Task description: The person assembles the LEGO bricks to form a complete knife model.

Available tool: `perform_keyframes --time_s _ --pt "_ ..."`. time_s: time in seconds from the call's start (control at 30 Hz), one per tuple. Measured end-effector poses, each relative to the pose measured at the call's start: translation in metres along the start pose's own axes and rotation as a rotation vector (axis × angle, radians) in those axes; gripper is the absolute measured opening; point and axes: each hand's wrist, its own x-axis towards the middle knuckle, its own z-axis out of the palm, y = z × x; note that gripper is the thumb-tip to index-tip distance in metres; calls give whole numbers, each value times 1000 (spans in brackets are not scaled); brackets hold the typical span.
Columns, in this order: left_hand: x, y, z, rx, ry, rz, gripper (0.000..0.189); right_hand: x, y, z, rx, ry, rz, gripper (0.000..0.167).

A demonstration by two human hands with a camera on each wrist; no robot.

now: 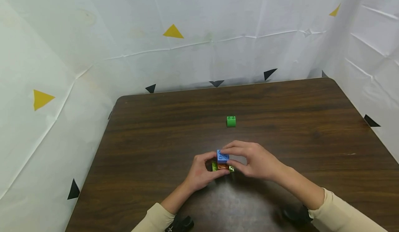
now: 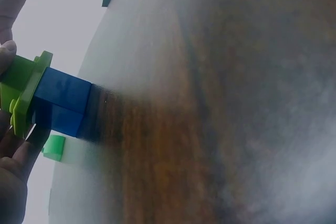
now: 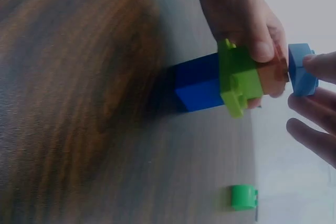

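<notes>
My left hand (image 1: 198, 174) grips a stack of toy building bricks standing on the table. At its base are dark blue bricks (image 3: 199, 83), then a wider lime green plate (image 3: 229, 80), a green brick (image 3: 247, 73) and an orange brick (image 3: 272, 79) on top. Between thumb and fingers my right hand (image 1: 257, 158) pinches a light blue brick (image 1: 222, 157). In the right wrist view a thin gap separates this brick from the orange one's studs. The left wrist view shows only the stack's lower part, with the dark blue bricks (image 2: 62, 100) below the plate.
A bright green brick (image 1: 231, 121) with a rounded side sits alone behind the hands. The dark wooden table (image 1: 162, 131) is bordered by white sheeting (image 1: 199, 62) with yellow and black triangles. Black devices (image 1: 180, 224) lie by the wrists.
</notes>
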Motion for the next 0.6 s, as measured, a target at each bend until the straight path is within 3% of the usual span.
perform_keyframes --time_s 0.23,0.47,0.6 --pt "0 1 2 -20 15 19 32 -5 -3 5 -21 20 -63 42" --pt "2 27 -2 -55 8 29 29 -7 -4 7 -27 -3 -33 41" --pt "2 30 -3 -67 6 35 27 -7 -5 7 -39 -15 -24 40"
